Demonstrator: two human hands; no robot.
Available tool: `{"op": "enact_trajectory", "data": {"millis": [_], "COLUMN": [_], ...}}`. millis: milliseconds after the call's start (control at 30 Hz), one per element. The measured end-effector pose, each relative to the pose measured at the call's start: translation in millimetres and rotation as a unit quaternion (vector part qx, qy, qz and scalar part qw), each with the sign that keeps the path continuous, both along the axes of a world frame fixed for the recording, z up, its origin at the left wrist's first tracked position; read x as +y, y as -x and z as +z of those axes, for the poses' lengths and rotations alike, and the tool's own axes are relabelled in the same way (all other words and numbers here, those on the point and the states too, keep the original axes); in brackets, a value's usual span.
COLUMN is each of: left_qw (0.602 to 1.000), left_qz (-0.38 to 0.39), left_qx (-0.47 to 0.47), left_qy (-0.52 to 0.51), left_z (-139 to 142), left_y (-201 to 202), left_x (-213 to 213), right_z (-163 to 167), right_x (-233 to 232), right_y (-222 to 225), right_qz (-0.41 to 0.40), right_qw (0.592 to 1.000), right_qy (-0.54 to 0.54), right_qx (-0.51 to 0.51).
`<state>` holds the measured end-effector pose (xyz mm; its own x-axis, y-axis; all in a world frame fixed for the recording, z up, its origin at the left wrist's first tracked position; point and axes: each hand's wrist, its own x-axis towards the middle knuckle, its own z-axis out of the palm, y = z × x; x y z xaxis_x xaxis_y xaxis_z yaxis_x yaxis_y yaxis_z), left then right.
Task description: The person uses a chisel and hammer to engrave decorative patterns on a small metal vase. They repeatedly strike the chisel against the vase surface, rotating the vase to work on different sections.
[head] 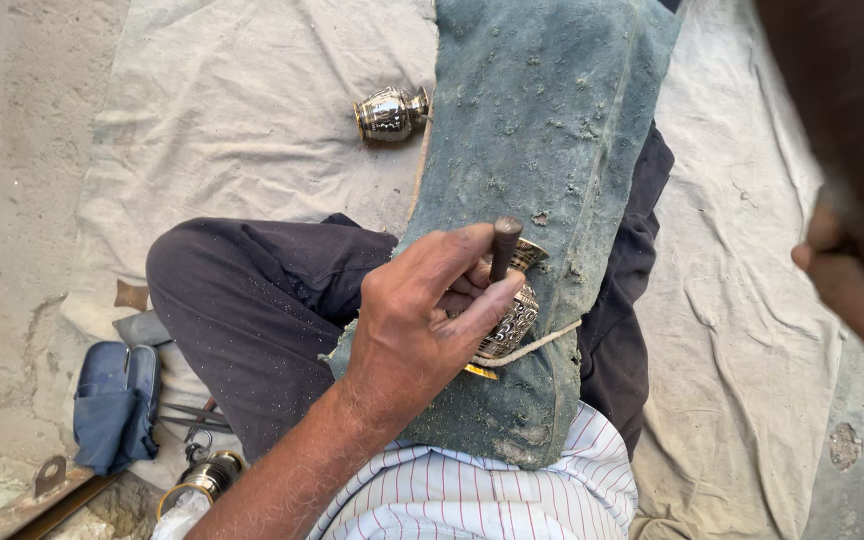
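Here, in the head view, a dark punch (503, 247) is pinched upright by the left hand (422, 320) on an engraved metal pot (512, 318), held at centre on a green pad (542, 150). The right hand (857, 270), at three o'clock, is blurred; its grip cannot be told. The pot is judged rigid, slippery, best gripped around its belly. A second pot (390, 113) lies at eleven o'clock.

Left hand (422, 320) curled in a tight grip; right hand (837, 255) raised, blurred.
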<state>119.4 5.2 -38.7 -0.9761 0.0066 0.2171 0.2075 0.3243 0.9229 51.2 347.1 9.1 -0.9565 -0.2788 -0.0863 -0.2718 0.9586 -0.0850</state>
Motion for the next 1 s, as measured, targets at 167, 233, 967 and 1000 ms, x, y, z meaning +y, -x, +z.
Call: {"op": "enact_trajectory", "data": {"millis": [167,233,967,1000], "left_qw": [1.0,0.999,0.999,0.999], "left_qz": [0.001,0.005,0.026,0.027], "left_qx": [-0.015,-0.025,-0.001,0.003], "left_qy": [-0.016,-0.026,-0.022,-0.024], "left_z": [-0.8,-1.0,-4.9,-4.8], "left_y": [-1.9,-2.3,-5.4,-5.9], "left_x": [1.8,0.6,4.7,4.6], "right_z": [6.4,11.9,60.4,59.6], "right_x": [-10.4,-17.0,-72.6,-72.2], "right_y": [-2.9,-0.6,-4.1,-2.4], "right_qz": [0.012,0.003,0.041,0.037], "right_qw": [1.0,1.0,0.995,0.997], "right_qy": [-0.016,-0.013,-0.078,-0.055], "right_qx": [-0.006,-0.008,-0.047,-0.049]}}
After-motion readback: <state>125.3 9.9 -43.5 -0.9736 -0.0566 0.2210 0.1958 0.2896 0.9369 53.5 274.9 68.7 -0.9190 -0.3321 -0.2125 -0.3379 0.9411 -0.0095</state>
